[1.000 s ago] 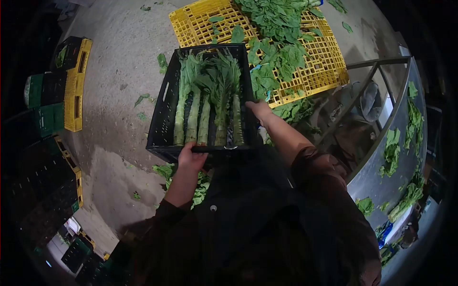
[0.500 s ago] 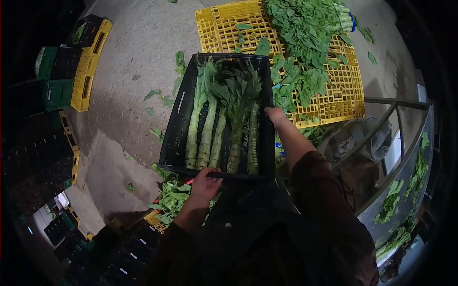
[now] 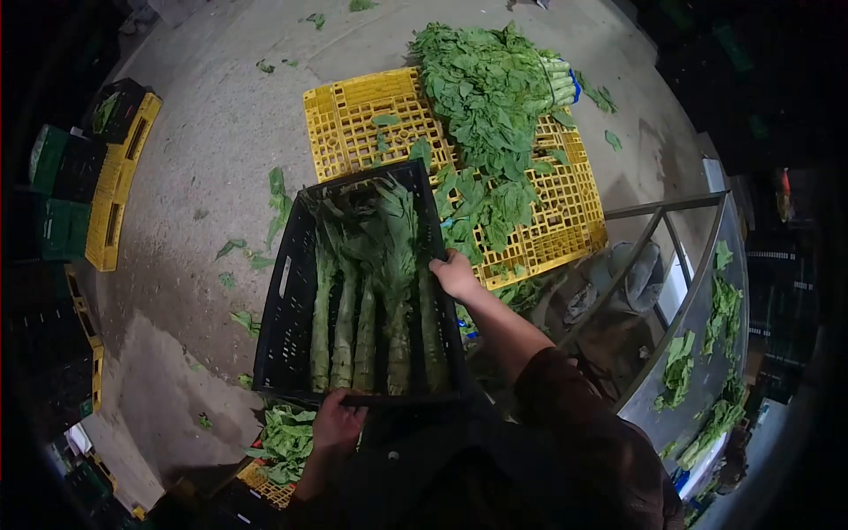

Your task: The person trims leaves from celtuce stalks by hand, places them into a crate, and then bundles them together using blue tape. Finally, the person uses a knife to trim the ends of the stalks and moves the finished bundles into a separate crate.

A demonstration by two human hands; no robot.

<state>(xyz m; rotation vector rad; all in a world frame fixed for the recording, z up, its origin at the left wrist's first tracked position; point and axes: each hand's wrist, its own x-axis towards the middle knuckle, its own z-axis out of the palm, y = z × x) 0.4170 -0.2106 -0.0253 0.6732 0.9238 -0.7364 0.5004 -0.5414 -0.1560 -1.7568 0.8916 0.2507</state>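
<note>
From the head camera, a black crate (image 3: 281,309) is held out in front of the person's body, its long sides running away from the person and its far right corner overlapping the near left part of a yellow pallet (image 3: 340,132) in the picture; whether it is above the pallet or short of it I cannot tell. The left hand (image 3: 336,426) is at the near edge, left of its middle, with its fingers (image 3: 338,406) bent around the rim. The right hand (image 3: 454,276) grips the right edge about halfway along, thumb over the rim, the other fingers mostly hidden outside the wall. Inside the crate, thick green stems (image 3: 366,344) lie side by side, bare ends toward the near edge and leafy tops against the far edge. A leafy bundle (image 3: 486,97) rests on the pallet, its pale stem ends at the far right corner, while loose leaves (image 3: 468,199) spread toward the near edge. A metal worktop (image 3: 687,311) stands to the right, strewn with more greens (image 3: 678,367). The step in hand looks like supporting the loaded crate; the next move, I judge, calls for both grips staying firm and the base level (uneven lifting could slide the stems toward one edge).
</note>
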